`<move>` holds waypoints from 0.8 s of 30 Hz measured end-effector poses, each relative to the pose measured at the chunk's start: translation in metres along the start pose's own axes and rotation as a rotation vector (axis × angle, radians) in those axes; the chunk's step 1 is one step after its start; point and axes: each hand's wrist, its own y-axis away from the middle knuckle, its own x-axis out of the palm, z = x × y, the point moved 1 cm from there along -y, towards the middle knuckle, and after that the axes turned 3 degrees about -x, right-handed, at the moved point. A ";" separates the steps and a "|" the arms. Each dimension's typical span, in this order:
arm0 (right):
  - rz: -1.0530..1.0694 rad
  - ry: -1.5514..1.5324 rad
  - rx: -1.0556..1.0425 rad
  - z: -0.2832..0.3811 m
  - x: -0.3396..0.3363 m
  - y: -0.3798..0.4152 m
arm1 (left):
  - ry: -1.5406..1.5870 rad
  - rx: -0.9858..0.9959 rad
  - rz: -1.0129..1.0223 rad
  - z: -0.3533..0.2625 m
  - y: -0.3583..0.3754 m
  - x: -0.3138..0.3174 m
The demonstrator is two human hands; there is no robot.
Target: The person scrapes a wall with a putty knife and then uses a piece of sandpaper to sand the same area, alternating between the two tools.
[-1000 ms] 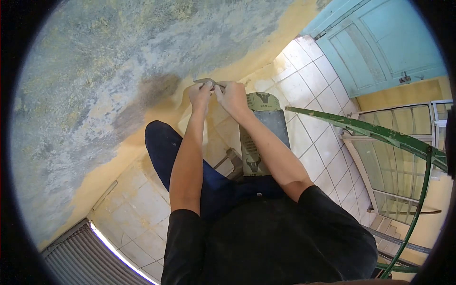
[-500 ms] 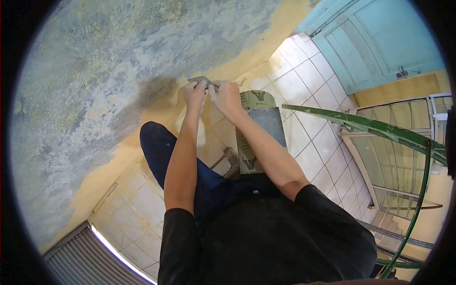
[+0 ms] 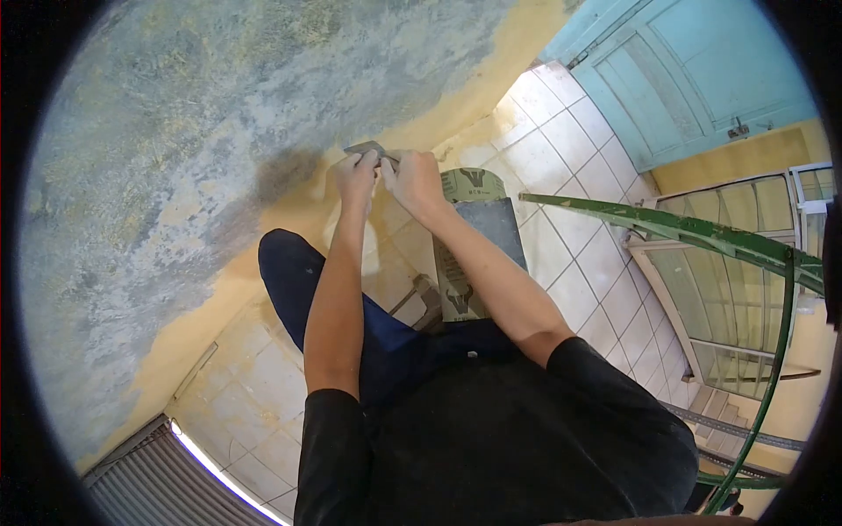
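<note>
Close to the wall, both my hands hold a small grey folded piece of sandpaper [image 3: 365,147], partly hidden by the fingers. My left hand [image 3: 353,181] is closed on its near side, and my right hand [image 3: 414,182] grips its right end. Just beyond my right forearm are larger sheets of sandpaper [image 3: 478,184], one with a green printed back and one grey side [image 3: 493,226] showing. What they rest on is hidden. In front of my hands, the wall [image 3: 219,149] has patchy grey and yellow paint, with a darker smudge near my left hand.
A green metal bar [image 3: 667,226] slants in from the right, with a glazed frame [image 3: 737,280] behind it. A blue door [image 3: 693,79] is at the upper right. White floor tiles [image 3: 579,298] lie below, and a corrugated shutter [image 3: 158,478] stands at lower left.
My hands stay closed on the sandpaper in nearly the same place. The view has shifted very slightly.
</note>
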 end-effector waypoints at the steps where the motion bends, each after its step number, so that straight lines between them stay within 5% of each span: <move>1: -0.015 -0.027 0.046 0.005 -0.003 0.004 | -0.039 -0.020 0.007 -0.003 0.001 0.000; 24: -0.024 -0.045 0.082 -0.008 0.007 0.002 | -0.020 -0.007 -0.043 -0.003 0.001 0.001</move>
